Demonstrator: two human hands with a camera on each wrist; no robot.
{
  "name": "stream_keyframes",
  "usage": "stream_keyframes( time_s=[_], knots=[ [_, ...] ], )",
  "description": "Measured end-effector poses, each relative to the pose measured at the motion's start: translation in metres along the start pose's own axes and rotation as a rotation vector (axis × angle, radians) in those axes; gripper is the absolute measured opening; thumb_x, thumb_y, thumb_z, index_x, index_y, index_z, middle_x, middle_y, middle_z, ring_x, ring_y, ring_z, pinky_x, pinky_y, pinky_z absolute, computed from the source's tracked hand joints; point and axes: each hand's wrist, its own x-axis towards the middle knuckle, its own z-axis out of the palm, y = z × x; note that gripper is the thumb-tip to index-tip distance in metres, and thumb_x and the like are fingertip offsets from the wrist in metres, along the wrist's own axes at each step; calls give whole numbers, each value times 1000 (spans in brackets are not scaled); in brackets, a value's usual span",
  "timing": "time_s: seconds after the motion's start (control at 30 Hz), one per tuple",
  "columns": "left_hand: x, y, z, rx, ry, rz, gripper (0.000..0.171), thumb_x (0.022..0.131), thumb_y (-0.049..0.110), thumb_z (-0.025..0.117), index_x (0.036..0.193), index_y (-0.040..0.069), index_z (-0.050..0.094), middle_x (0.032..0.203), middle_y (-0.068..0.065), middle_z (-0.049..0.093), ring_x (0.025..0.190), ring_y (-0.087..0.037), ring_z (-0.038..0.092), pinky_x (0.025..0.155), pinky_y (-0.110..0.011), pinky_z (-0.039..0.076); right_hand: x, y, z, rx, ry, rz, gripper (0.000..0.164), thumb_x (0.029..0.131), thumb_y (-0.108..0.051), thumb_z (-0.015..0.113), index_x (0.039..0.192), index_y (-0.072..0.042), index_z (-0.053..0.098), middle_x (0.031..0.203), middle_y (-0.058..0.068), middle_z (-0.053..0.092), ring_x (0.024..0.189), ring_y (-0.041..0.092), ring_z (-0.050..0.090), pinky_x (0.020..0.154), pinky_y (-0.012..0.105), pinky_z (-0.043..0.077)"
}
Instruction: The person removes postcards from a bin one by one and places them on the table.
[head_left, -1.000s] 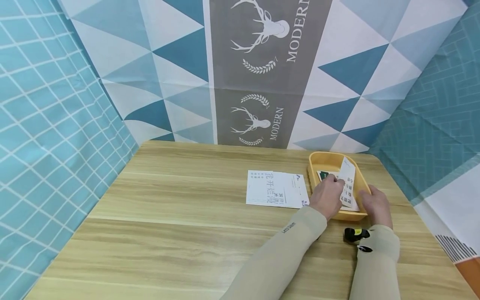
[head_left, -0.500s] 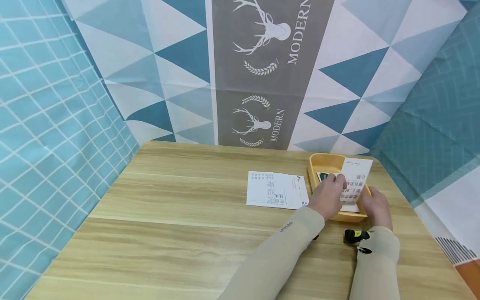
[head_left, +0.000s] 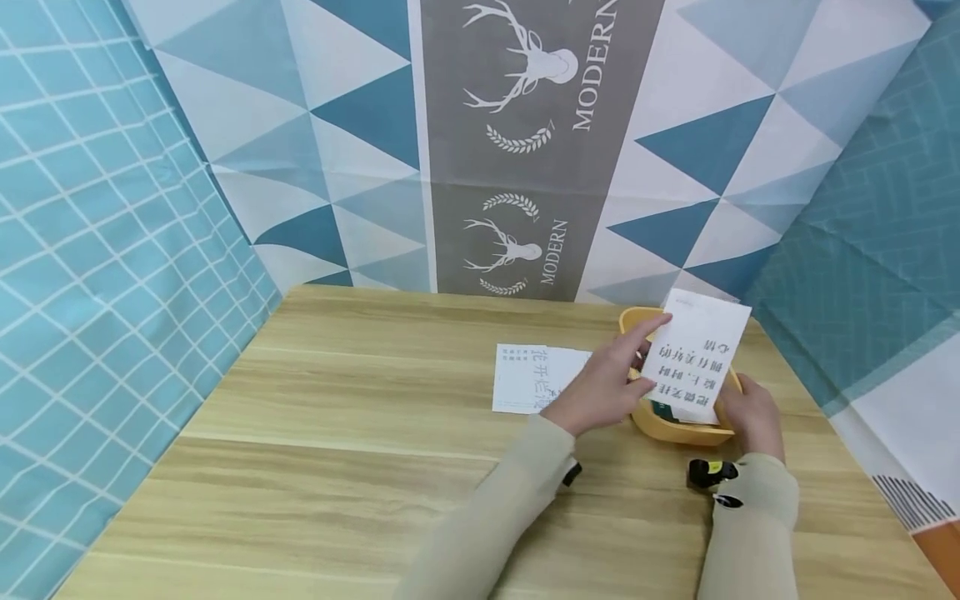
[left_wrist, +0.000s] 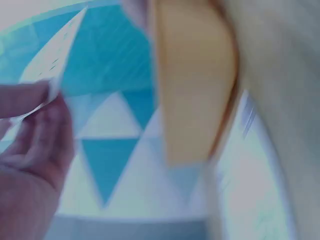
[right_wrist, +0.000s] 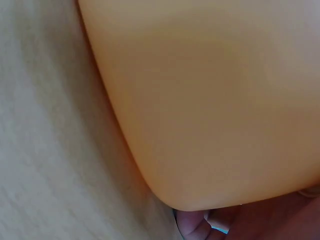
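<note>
My left hand point(head_left: 600, 387) pinches a white card point(head_left: 701, 354) printed with several lines of dark characters and holds it tilted above a yellow-orange plastic bin point(head_left: 671, 432). In the left wrist view the thumb and fingers point(left_wrist: 42, 122) grip the edge of the same card point(left_wrist: 57, 57), beside the blurred bin point(left_wrist: 195, 85). Against the bin's right side lies my right hand point(head_left: 752, 417), holding its wall. The right wrist view is mostly filled by the bin point(right_wrist: 210, 115), with fingertips point(right_wrist: 192, 222) showing under its edge. Inside, a dark green and white card point(head_left: 663, 410) shows below the lifted one.
Left of the bin, overlapping white cards point(head_left: 519, 379) lie flat on the wooden table point(head_left: 337, 400), partly covered by my left hand. A patterned cloth point(head_left: 510, 150) stands behind the table's back edge. Black wrist devices point(head_left: 708, 473) sit by both cuffs.
The left hand has lifted the card up out of the bin, turning its printed face into view, and shifted slightly left. The right hand stays at the bin's side.
</note>
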Motion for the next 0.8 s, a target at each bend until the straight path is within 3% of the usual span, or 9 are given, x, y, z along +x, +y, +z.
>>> stream_keyframes(
  time_s=[0.1, 0.17, 0.33, 0.5, 0.6, 0.7, 0.8],
  knots=[
    [-17, 7, -26, 47, -74, -20, 110, 90, -8, 67, 160, 47, 2, 119, -1, 65, 94, -2, 63, 71, -14, 54, 1, -1, -1, -32, 3, -1, 66, 106, -33, 25, 161, -1, 10, 162, 34, 16, 139, 51, 29, 118, 67, 23],
    [-28, 6, -42, 79, -103, -23, 117, 88, -10, 67, 159, 46, -7, 121, -4, 66, 94, -4, 65, 74, -15, 55, 2, -2, -1, -48, 10, 13, 64, 105, -31, 24, 161, -1, 11, 162, 35, 18, 137, 50, 31, 118, 67, 24],
    [-45, -6, -82, 122, -78, -83, 129, 83, -14, 68, 157, 48, -18, 121, -7, 66, 94, -10, 69, 78, -20, 56, 2, -3, -1, -57, 19, 21, 64, 106, -31, 23, 161, 0, 9, 162, 35, 18, 139, 50, 30, 119, 66, 23],
    [-58, -20, -120, 125, 14, -219, 136, 79, -14, 72, 151, 60, -15, 111, -7, 69, 86, -17, 70, 73, -28, 58, 0, -2, -2, -80, 14, 5, 65, 106, -31, 24, 160, 2, 10, 161, 36, 17, 141, 51, 28, 119, 66, 23],
    [-66, -26, -137, 153, 58, -268, 137, 77, -13, 75, 150, 62, -12, 101, -5, 68, 80, -19, 66, 70, -31, 56, 0, -1, -3, -86, 11, 9, 65, 107, -32, 24, 160, 2, 9, 161, 36, 16, 141, 51, 28, 119, 66, 23],
    [-72, -29, -149, 142, 94, -281, 133, 75, -13, 74, 154, 59, -5, 99, -5, 66, 76, -21, 64, 67, -34, 56, 1, -1, -3, -76, 10, 18, 66, 107, -34, 23, 161, 0, 6, 162, 35, 15, 141, 51, 28, 119, 67, 22],
    [-76, -31, -155, 132, 124, -301, 117, 79, -10, 68, 158, 51, 6, 100, -5, 66, 72, -20, 66, 65, -34, 55, 1, -2, -2, -71, 6, 22, 66, 106, -34, 23, 161, -1, 4, 163, 35, 13, 142, 51, 26, 119, 67, 22]
  ],
)
